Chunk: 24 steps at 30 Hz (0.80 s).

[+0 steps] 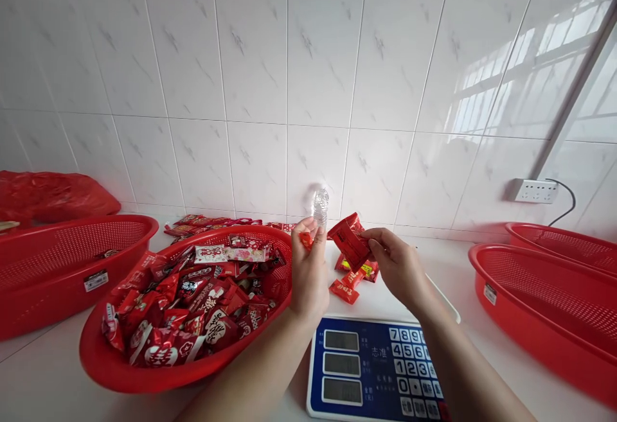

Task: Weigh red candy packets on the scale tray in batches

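Between the thumb and fingers of my right hand point(395, 264) is a dark red snack packet point(351, 245), held above the white pan of a digital scale point(366, 370). My left hand point(311, 268) is raised just left of it, its fingers closed around a small orange-red wrapped candy point(306, 239). On the pan below lie several small wrapped candies point(344, 291) and a red packet with yellow print point(369, 269). Left of my left hand stands a red basket point(187, 380) heaped with red snack packets point(209, 293).
A clear plastic bottle point(321, 200) stands by the tiled wall, partly behind my left hand. More red packets point(202, 221) lie along the wall. Another red basket point(58, 281) and a red plastic bag point(58, 194) are at left. Red baskets point(544, 338) flank the right, below a socket strip point(535, 191).
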Motion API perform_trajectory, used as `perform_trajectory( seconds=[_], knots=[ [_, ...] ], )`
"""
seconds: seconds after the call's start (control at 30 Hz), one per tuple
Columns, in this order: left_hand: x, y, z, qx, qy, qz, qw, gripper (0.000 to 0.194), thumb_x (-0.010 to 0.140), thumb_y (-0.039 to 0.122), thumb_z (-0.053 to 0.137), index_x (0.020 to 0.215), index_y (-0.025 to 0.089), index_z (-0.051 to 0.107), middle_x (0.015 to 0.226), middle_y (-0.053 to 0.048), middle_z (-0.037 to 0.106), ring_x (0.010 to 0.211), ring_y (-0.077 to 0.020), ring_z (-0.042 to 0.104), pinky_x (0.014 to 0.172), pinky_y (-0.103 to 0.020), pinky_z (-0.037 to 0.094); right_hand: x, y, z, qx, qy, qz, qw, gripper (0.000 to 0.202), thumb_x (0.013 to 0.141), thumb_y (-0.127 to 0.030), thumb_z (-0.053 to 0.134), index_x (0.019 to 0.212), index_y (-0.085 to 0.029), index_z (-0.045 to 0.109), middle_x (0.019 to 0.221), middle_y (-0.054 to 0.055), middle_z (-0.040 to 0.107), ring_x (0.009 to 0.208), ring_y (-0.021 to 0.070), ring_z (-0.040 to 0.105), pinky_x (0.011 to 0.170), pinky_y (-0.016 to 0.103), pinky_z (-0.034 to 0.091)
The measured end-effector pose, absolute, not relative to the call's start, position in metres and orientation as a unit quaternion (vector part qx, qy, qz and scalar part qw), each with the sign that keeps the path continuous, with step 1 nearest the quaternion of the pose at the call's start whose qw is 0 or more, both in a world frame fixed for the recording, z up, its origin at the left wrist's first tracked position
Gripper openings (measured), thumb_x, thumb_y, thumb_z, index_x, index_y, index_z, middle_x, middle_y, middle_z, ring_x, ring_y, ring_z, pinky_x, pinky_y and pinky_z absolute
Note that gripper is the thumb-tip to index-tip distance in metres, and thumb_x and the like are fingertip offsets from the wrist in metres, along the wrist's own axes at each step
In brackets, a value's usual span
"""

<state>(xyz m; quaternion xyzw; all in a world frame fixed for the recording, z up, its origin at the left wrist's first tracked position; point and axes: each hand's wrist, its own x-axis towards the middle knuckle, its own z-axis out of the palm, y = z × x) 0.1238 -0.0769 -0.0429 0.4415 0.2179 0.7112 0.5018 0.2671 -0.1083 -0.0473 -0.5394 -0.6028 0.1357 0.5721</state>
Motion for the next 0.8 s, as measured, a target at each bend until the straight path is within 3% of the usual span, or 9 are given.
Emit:
perform_trajectory(
  seconds=[0.13,0.33,0.47,0.63,0.8],
  knots=[
    [0.123,-0.084,-0.041,0.484,0.214,0.716,0.455,0.024,0.087,0.037,0.061,0.108,0.028,0.056,0.123,-0.003,0.053,0.117,-0.0157,0.049,0.097,-0.023,0.038,0.264,-0.102,-0.054,-0.569,-0.623,0.132,0.52,0.027,0.089,-0.029,0.041,0.101,-0.024,0.064,0.094,0.003,0.071,0.081,0.0193,0.066,0.072,0.033,0.049],
    [0.124,-0.083,-0.041,0.484,0.226,0.688,0.491,0.025,0.084,0.039,0.064,0.106,0.029,0.057,0.119,-0.002,0.055,0.114,-0.0164,0.049,0.095,-0.024,0.039,0.261,-0.107,-0.05,-0.574,-0.632,0.14,0.502,0.026,0.087,-0.028,0.046,0.105,-0.026,0.064,0.108,0.004,0.069,0.094,0.0199,0.065,0.077,0.034,0.051],
    [0.126,-0.079,-0.044,0.479,0.236,0.646,0.546,0.024,0.083,0.045,0.064,0.1,0.028,0.061,0.108,-0.003,0.059,0.106,-0.0187,0.054,0.085,-0.024,0.045,0.255,-0.125,-0.037,-0.486,-0.669,0.231,0.512,0.027,0.089,-0.037,0.052,0.11,-0.023,0.061,0.101,0.005,0.069,0.088,0.0177,0.065,0.076,0.034,0.053],
    [0.13,-0.086,-0.048,0.525,0.203,0.571,0.597,0.032,0.085,0.053,0.058,0.102,0.027,0.065,0.108,-0.005,0.063,0.106,-0.0188,0.057,0.084,-0.024,0.047,0.247,-0.135,-0.032,-0.384,-0.698,0.299,0.525,0.036,0.087,-0.037,0.058,0.122,-0.026,0.054,0.12,0.008,0.061,0.095,0.018,0.063,0.08,0.036,0.055],
    [0.132,-0.089,-0.049,0.545,0.145,0.487,0.668,0.039,0.088,0.055,0.052,0.106,0.023,0.064,0.101,-0.008,0.067,0.102,-0.0215,0.06,0.08,-0.028,0.049,0.249,-0.13,-0.033,-0.369,-0.675,0.35,0.535,0.041,0.087,-0.038,0.06,0.124,-0.024,0.05,0.106,0.007,0.068,0.091,0.0178,0.065,0.08,0.036,0.054]
  ],
)
